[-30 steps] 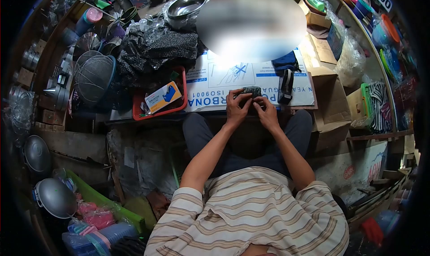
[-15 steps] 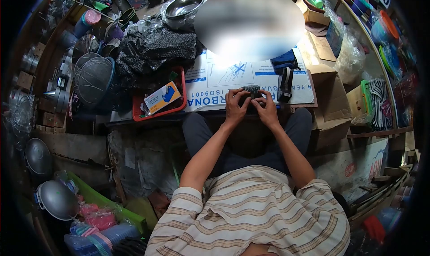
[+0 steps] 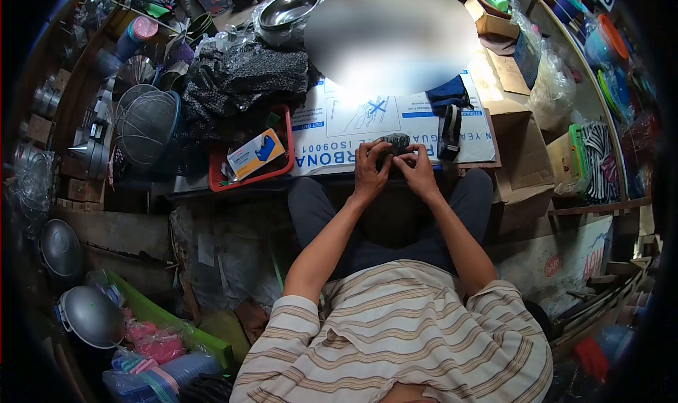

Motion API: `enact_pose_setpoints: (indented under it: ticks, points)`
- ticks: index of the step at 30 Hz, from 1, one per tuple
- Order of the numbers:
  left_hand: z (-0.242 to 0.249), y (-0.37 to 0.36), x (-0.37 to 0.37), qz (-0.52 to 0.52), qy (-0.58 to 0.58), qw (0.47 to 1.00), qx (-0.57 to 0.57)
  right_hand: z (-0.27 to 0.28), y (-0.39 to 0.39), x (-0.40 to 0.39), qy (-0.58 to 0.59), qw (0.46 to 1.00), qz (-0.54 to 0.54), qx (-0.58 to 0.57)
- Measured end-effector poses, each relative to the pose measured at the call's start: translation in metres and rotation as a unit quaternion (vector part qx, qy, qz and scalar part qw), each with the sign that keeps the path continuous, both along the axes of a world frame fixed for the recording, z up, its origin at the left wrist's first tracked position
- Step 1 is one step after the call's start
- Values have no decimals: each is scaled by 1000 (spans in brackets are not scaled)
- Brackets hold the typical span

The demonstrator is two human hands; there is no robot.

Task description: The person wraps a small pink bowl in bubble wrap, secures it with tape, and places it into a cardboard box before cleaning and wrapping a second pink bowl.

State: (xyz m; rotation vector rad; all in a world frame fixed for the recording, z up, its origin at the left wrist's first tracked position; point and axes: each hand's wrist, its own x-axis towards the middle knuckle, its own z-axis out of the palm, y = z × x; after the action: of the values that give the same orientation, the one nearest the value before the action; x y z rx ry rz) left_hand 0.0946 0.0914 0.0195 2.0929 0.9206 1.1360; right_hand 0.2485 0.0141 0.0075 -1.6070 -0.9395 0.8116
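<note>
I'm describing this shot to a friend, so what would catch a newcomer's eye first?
Both hands meet at the centre: the left hand and right hand grip a small dark object over a printed cardboard sheet. Left of them sits a red basket, with a steel bowl up top.

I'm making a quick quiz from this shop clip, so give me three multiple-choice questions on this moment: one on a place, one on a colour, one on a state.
1. Where does the orange and blue box lie?
A. In the red tray
B. In the steel bowl
C. On the person's lap

2. What colour are the stripes on the person's shirt?
A. Green and black
B. Brown on cream
C. Solid red

3. How is the small dark object held?
A. Lying untouched on the printed cardboard sheet
B. In the left hand only
C. Between the fingers of both the left hand and the right hand

Answers: 1 A, the box rests inside the tray's rim. 2 B, brownish bands cross pale cloth. 3 C, both hands close on it above the sheet.
</note>
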Motion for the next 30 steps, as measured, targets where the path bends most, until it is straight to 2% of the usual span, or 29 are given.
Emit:
enact_pose_setpoints:
  ticks: [10, 13, 18, 25, 30]
  points:
    - [1, 0, 1, -13, 25, 999, 32, -1, 1, 3, 13, 1000, 3, -4]
    - [3, 0, 2, -16, 25, 999, 31, -3, 2, 3, 46, 999, -8, 23]
    - [8, 1, 3, -20, 25, 999, 27, 4, 3, 4, 103, 994, -14, -15]
    - [10, 2, 1, -20, 38, 999, 20, -1, 8, -4, 103, 994, -32, 10]
    - [7, 1, 1, -23, 49, 997, 49, 1, 8, -9, 49, 996, -76, -19]
